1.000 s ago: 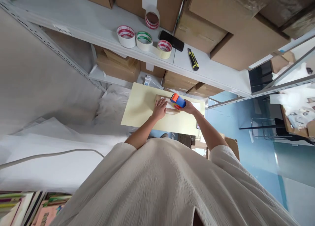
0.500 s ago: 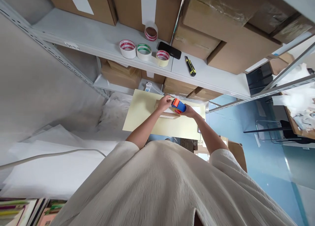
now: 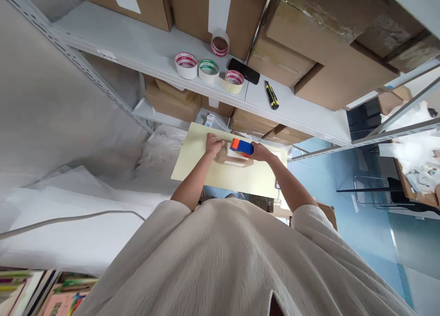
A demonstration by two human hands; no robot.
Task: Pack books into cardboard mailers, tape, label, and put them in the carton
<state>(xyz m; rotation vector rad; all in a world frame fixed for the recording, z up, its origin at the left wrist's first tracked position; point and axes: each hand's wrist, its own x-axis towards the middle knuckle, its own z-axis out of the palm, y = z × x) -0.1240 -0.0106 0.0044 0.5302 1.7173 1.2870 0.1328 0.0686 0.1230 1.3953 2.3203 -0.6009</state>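
My right hand (image 3: 260, 152) is closed around a blue and orange tape dispenser (image 3: 244, 146), which is over the right part of a small cardboard box (image 3: 225, 158). The dispenser's orange front end points left. My left hand (image 3: 213, 144) is at the box's left end, its fingers bent and close together; anything thin between them is too small to make out. A white label shows on top of the box, partly covered by the dispenser. The box lies on a pale yellow tabletop (image 3: 192, 167).
Above the table runs a grey shelf (image 3: 137, 45) with several tape rolls (image 3: 186, 65), a black case (image 3: 244, 71) and a yellow-black utility knife (image 3: 271, 95). Large cardboard boxes (image 3: 347, 73) stand behind them. White sheets (image 3: 85, 224) are piled at the left.
My left hand has moved left, from the dispenser's front to the box's left end. The dispenser in my right hand has shifted slightly left and levelled. The camera view has shifted a little.
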